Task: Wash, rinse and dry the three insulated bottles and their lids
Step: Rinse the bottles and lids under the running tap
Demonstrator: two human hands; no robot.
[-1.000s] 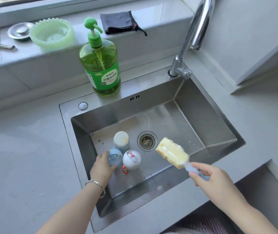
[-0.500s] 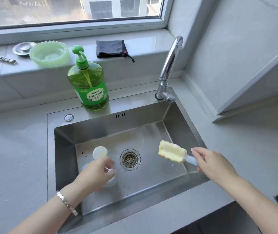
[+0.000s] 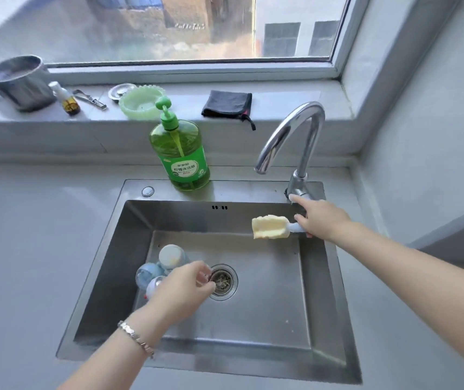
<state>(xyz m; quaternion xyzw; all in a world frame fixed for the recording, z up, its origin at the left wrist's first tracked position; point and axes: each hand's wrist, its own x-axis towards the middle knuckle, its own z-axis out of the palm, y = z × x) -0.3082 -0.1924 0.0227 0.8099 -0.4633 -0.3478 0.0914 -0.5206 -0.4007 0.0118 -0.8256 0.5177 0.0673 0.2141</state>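
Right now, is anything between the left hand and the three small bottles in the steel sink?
Nothing visible. The left hand hangs directly over the three small bottles on the left of the steel sink, covering part of the white one. The yellow sponge brush in the right hand is away by the chrome tap.

Landmark: sink (image 3: 267, 305).
- In the sink, left of its drain (image 3: 222, 282): three bottles (image 3: 170, 256), clustered and touching.
- Left hand (image 3: 181, 291) is over the sink, above the nearest bottle, with its fingers beside the drain.
- Faucet (image 3: 295, 136) is on the sink's rear right corner.
- Right hand (image 3: 320, 219) is at that corner with one fingertip on the faucet base. It holds a brush (image 3: 270, 227) over the sink's rear right part.
- Soap dispenser (image 3: 181, 156) is on the sink's rear rim, left of the faucet.
- Sill (image 3: 281, 102) runs behind the sink and carries a cloth (image 3: 226, 104), with a bowl (image 3: 140, 102) and a pot (image 3: 19, 83) further left.
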